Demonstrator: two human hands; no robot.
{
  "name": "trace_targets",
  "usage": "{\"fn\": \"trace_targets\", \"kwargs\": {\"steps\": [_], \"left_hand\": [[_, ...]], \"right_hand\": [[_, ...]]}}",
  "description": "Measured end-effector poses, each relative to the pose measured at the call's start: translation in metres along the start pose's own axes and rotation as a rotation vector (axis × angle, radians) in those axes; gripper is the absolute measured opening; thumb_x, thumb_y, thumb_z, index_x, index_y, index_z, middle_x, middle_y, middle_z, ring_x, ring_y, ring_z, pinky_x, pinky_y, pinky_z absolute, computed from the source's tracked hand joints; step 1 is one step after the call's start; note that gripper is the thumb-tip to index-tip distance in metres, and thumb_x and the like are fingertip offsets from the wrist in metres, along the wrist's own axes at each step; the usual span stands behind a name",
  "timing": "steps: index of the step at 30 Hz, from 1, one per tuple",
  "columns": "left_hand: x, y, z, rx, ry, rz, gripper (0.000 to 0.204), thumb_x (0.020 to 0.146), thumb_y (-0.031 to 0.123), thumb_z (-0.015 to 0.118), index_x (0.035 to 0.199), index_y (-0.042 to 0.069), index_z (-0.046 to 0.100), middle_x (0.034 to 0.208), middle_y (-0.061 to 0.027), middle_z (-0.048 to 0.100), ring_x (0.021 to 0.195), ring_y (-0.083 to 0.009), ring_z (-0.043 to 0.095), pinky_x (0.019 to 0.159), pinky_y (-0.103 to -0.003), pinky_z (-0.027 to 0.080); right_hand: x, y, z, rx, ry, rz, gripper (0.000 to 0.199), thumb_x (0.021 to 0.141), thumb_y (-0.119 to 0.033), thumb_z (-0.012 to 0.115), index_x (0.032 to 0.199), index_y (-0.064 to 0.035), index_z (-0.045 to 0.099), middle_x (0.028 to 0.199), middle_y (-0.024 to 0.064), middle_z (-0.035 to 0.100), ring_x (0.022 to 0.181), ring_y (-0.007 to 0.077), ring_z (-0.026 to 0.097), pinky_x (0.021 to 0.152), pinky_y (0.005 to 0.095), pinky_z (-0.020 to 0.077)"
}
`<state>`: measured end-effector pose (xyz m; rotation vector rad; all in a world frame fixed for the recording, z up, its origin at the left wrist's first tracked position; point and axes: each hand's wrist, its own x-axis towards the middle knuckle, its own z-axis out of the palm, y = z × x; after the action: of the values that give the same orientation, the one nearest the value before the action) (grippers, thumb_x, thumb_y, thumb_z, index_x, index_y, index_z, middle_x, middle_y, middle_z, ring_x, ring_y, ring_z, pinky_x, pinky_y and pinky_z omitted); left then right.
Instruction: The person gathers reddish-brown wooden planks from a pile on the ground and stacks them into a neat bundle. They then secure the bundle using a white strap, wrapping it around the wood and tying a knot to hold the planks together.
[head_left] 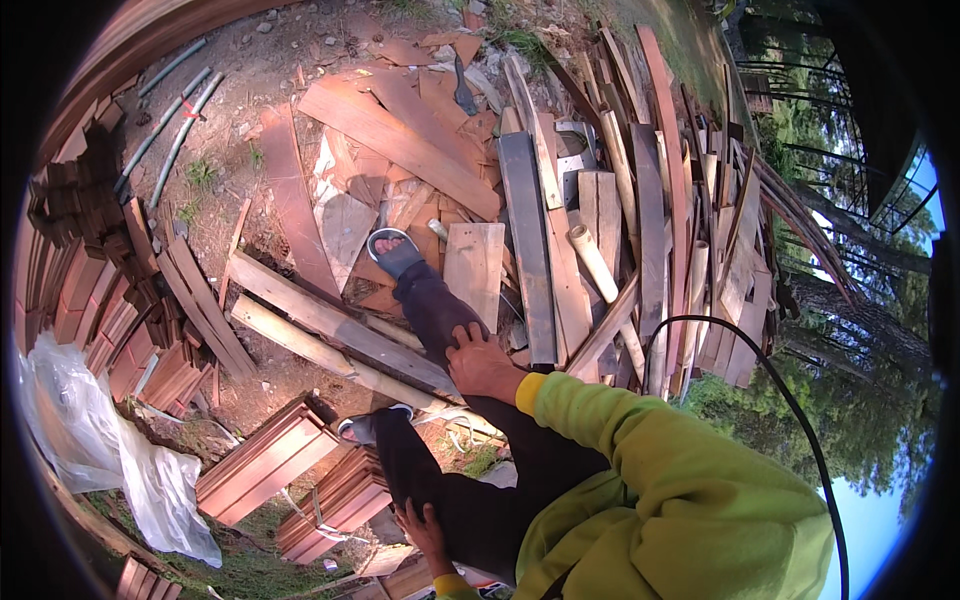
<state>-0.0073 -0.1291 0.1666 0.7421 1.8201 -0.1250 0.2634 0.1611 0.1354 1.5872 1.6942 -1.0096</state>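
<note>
My right hand (484,364) rests on my right knee, its fingers spread over the dark trouser leg (436,308). My left hand (422,534) lies against my left leg, fingers apart, with neither hand holding anything. My right foot, in a grey sandal (398,254), stands on thin reddish-brown boards. Between my feet run a weathered timber (340,322) and a pale pole (300,337). My left foot wears a sandal (362,429) beside bundled planks (268,462).
A big heap of loose boards and bamboo poles (594,262) lies to the right. Leftward are stacked reddish planks (85,285), clear plastic sheeting (110,455) and thin metal-looking pipes (187,138). A black cable (790,385) arcs beside my green sleeve. Trees (850,330) stand beyond.
</note>
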Motion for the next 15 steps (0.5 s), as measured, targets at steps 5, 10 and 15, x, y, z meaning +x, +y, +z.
{"fn": "trace_targets", "kwargs": {"steps": [5,10,15], "left_hand": [[-0.006,0.021,-0.014,0.104,-0.12,0.133,0.042,0.088,0.038,0.057,0.115,0.007,0.065,0.135,-0.0204,0.049,0.132,-0.0459,0.033,0.107,-0.05,0.031],[0.001,0.085,-0.031,-0.091,-0.216,0.086,0.036,0.089,0.03,0.06,0.114,0.004,0.065,0.11,-0.0163,0.066,0.107,-0.0301,0.06,0.094,-0.037,0.046],[0.019,0.121,-0.012,-0.508,-0.081,0.071,0.034,0.091,0.021,0.059,0.112,-0.004,0.062,0.106,-0.0138,0.067,0.101,-0.0195,0.061,0.091,-0.03,0.045]], "right_hand": [[-0.008,0.004,-0.003,-0.01,-0.014,0.007,0.033,0.082,-0.023,0.054,0.103,-0.0023,0.067,0.127,0.0238,0.042,0.118,0.0441,0.038,0.088,0.0605,0.0397],[-0.013,0.007,-0.007,-0.004,0.066,-0.084,0.029,0.076,-0.021,0.059,0.094,-0.0011,0.071,0.124,0.0277,0.046,0.114,0.0499,0.042,0.084,0.0644,0.0409],[-0.01,0.007,-0.03,-0.067,0.009,-0.192,0.031,0.082,-0.02,0.053,0.1,-0.0024,0.07,0.12,0.0266,0.051,0.113,0.0497,0.044,0.083,0.0651,0.0406]]}}
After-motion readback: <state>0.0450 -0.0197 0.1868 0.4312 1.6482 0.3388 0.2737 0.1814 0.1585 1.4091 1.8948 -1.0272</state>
